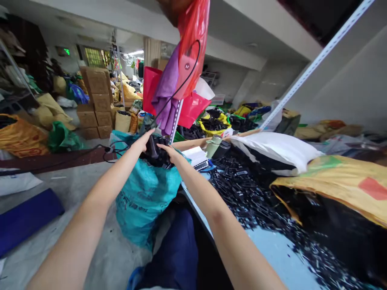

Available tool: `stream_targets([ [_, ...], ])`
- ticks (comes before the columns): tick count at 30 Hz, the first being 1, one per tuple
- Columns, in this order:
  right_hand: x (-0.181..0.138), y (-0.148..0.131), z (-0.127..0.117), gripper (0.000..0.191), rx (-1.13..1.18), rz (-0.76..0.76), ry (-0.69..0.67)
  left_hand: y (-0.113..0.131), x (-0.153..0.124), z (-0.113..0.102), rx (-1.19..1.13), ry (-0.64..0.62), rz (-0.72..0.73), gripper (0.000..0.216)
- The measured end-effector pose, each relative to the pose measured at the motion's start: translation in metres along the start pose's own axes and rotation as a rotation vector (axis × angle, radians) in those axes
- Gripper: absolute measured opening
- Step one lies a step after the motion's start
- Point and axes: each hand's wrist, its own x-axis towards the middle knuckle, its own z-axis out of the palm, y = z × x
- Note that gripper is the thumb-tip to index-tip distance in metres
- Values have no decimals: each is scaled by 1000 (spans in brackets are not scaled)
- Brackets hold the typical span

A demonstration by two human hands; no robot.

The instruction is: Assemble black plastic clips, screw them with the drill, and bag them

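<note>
Two bare hands meet at the mouth of a teal sack (148,193), whose crinkled woven plastic bulges and bears dark print; it stands just left of the desk (267,247). Black parts (154,151), smooth and hard-edged, sit in that mouth, between the hands. Flat and light blue where bare, the desk carries a spread of small, slim, dark pieces (242,197), glossy and plastic-looking. A plump white sack (284,147) lies at its far right, and nearer, a yellow sack (341,173) of woven stuff gapes over a dark heap. Toward the desk's far left end stand a rounded pale-green cup (213,145) and a black cup (223,150), beside white paper (196,156). Above hang a shiny, thin red bag (193,52) and a soft, folded purple cloth (166,88), by a perforated metal post (175,121). On the left, square-cornered brown boxes (101,102) are stacked far off; a flat, dark-blue panel (30,219) lies near, on the grey floor (99,245). The left hand (145,140) is against the left side of the parts, one finger stretched along the top; the right hand (170,152) touches them from the right, a digit pointing inward. Both sets of fingers are partly hidden, so how far they are open, or whether they grip anything, I cannot tell.
</note>
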Motion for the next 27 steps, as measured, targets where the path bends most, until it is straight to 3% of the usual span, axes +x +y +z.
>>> stream_targets([
  [2,17,4,3,45,-121,23,54,-5,17,1,297,177,65,58],
  [4,25,12,-1,42,-228,36,99,-12,29,9,459,265,67,61],
  [7,17,26,-15,36,-385,53,143,-24,39,21,617,277,48,79],
  [10,-14,38,-27,38,-590,26,162,-32,41,23,791,209,38,77],
  [12,-40,43,-35,41,-802,-52,69,-33,39,21,880,160,26,73],
  [14,-65,46,-43,39,-921,-216,-146,-31,33,18,932,129,25,71],
  [17,-93,46,-59,35,-799,-482,-444,-28,13,18,1005,159,73,75],
  [19,-107,46,-67,36,-725,-577,-507,-25,-9,19,1065,207,229,69],
  [21,-120,46,-71,35,-728,-636,-488,-24,-35,20,1085,161,428,49],
  [23,-132,49,-71,32,-760,-683,-402,-26,-61,21,1040,3,557,41],
  [25,-146,53,-71,28,-771,-701,-312,-31,-83,23,986,-147,596,42],
  [27,-162,61,-73,24,-740,-708,-250,-37,-103,26,958,-211,614,41],
])
